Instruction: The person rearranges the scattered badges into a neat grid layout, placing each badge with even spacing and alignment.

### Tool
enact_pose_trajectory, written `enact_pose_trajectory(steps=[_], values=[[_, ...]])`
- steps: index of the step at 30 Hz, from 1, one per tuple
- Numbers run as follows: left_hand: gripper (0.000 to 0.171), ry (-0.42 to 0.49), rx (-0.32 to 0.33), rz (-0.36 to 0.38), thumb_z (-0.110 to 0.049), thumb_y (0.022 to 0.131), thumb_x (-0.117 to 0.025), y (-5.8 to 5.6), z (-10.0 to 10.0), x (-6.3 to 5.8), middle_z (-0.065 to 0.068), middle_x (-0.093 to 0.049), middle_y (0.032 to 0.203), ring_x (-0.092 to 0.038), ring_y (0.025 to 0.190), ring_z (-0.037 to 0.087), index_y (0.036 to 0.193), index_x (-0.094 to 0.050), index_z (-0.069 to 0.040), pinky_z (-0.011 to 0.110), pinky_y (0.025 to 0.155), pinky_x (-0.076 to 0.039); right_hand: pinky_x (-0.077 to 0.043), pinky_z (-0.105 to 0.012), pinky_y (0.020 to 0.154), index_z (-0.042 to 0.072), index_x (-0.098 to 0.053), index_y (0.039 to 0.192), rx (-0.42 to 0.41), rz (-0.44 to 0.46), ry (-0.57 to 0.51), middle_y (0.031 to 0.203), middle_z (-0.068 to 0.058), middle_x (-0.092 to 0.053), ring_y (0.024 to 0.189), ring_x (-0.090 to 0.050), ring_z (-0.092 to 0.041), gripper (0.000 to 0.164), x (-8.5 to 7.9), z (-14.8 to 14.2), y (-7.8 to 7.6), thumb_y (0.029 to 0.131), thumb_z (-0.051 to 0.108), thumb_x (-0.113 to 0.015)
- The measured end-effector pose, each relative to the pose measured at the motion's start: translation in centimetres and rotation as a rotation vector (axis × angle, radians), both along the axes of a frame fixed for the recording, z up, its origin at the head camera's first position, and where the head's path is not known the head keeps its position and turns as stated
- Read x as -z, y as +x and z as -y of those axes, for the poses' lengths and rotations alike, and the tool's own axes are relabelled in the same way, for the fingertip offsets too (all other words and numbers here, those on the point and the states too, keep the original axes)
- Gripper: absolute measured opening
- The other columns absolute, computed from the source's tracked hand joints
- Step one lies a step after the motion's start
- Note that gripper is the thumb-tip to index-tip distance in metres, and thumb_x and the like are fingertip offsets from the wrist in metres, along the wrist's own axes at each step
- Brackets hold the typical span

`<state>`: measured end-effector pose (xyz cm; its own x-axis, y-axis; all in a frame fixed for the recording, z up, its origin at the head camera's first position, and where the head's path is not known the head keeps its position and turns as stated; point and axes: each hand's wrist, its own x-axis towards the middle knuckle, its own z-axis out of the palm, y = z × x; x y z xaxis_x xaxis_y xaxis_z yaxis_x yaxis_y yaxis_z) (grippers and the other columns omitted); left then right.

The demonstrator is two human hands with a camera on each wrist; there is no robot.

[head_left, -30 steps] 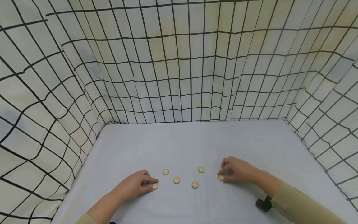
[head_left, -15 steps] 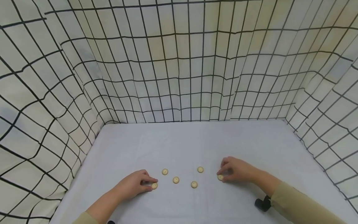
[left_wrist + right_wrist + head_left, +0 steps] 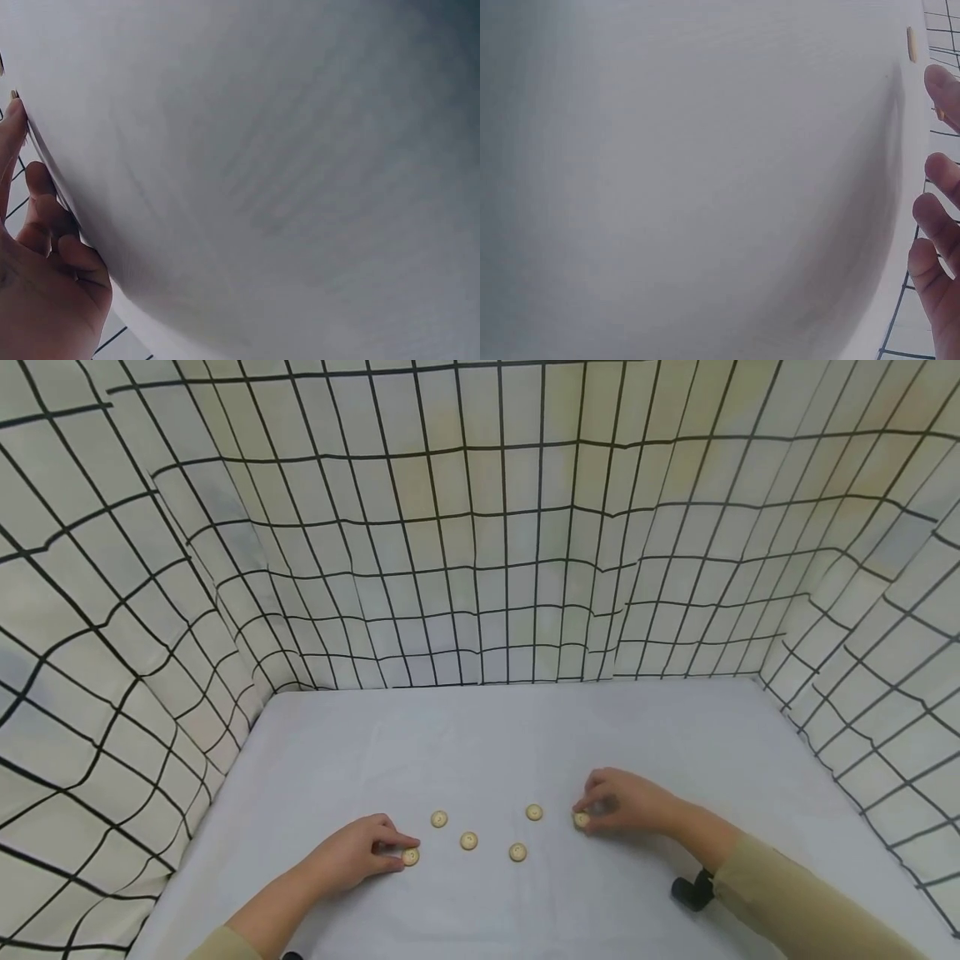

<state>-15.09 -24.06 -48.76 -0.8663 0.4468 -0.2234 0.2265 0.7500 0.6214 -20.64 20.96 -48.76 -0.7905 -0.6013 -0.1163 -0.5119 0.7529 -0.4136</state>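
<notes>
Pale round buttons lie spread over the white cloth in the head view. My left hand (image 3: 348, 857) pinches the leftmost button (image 3: 410, 857) between thumb and forefinger, down at the cloth. On the other side, my right hand (image 3: 630, 802) holds the rightmost button (image 3: 581, 820) by its edge; in the right wrist view this button (image 3: 940, 114) shows beside a fingertip, raised off the cloth. Between the hands sit several more: a back left button (image 3: 439, 819), a front left button (image 3: 468, 841), a back right button (image 3: 534, 812) and a front right button (image 3: 517, 852).
A white cloth (image 3: 465, 743) covers the table. Walls of white fabric with a black grid (image 3: 491, 552) stand behind it and along both sides. Under the right wrist hangs a black device (image 3: 693, 891), close to the sleeve (image 3: 795, 902).
My right hand has lifted its button and shifted slightly away and to the left. The left hand keeps its pinch in place. The whole head view has drifted slightly.
</notes>
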Motion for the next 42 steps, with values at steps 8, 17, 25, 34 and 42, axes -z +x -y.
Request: enact_pose_trajectory(steps=[8, 17, 25, 34, 42], values=[[0.028, 0.033, 0.011, 0.004, -0.034, 0.083, -0.079, -0.1, 0.1, -0.4, -0.012, -0.056, 0.091, -0.047, 0.077, 0.006, 0.111, -0.076, -0.033, 0.025, 0.068, -0.039, -0.048, -0.034, 0.083, 0.035, -0.077, 0.105, 0.013, 0.01, -0.023, 0.096, 0.017, -0.056, 0.092, -0.051, -0.007, 0.026, -0.7, 1.1, -1.0, 0.08, 0.037, -0.083], [0.027, 0.043, 0.01, 0.008, -0.033, 0.083, -0.08, -0.2, 0.3, 0.1, -0.011, -0.056, 0.091, -0.048, 0.078, 0.005, 0.109, -0.077, -0.034, 0.025, 0.068, -0.039, -0.048, -0.031, 0.079, 0.031, -0.078, 0.106, 0.049, 0.057, -0.048, 0.096, 0.016, -0.059, 0.091, -0.053, -0.008, 0.026, -1.4, 3.5, -2.7, 0.081, 0.033, -0.083], [0.027, 0.043, 0.011, 0.013, -0.033, 0.082, -0.08, -0.3, 0.2, 0.0, -0.011, -0.056, 0.091, -0.048, 0.079, 0.005, 0.109, -0.077, -0.032, 0.025, 0.07, -0.039, -0.047, -0.031, 0.078, 0.032, -0.077, 0.108, 0.047, 0.078, -0.067, 0.095, 0.016, -0.06, 0.092, -0.053, -0.01, 0.026, -1.7, 5.8, -4.9, 0.082, 0.032, -0.083], [0.026, 0.039, -0.017, 0.055, -0.032, 0.082, -0.081, -0.3, 0.0, -0.3, -0.009, -0.056, 0.09, -0.048, 0.079, 0.008, 0.107, -0.077, -0.034, 0.026, 0.069, -0.039, -0.047, -0.029, 0.075, 0.033, -0.076, 0.108, 0.064, 0.084, -0.052, 0.091, 0.015, -0.06, 0.089, -0.053, -0.011, 0.025, -1.6, 8.5, -8.1, 0.083, 0.033, -0.081], [0.026, 0.044, -0.011, 0.07, -0.031, 0.082, -0.081, -0.5, 0.0, -0.3, -0.01, -0.057, 0.091, -0.048, 0.08, 0.009, 0.107, -0.077, -0.035, 0.026, 0.07, -0.039, -0.047, -0.03, 0.075, 0.032, -0.076, 0.11, 0.054, 0.121, -0.078, 0.093, 0.011, -0.06, 0.089, -0.054, -0.013, 0.025, -1.9, 10.9, -10.1, 0.085, 0.032, -0.079]])
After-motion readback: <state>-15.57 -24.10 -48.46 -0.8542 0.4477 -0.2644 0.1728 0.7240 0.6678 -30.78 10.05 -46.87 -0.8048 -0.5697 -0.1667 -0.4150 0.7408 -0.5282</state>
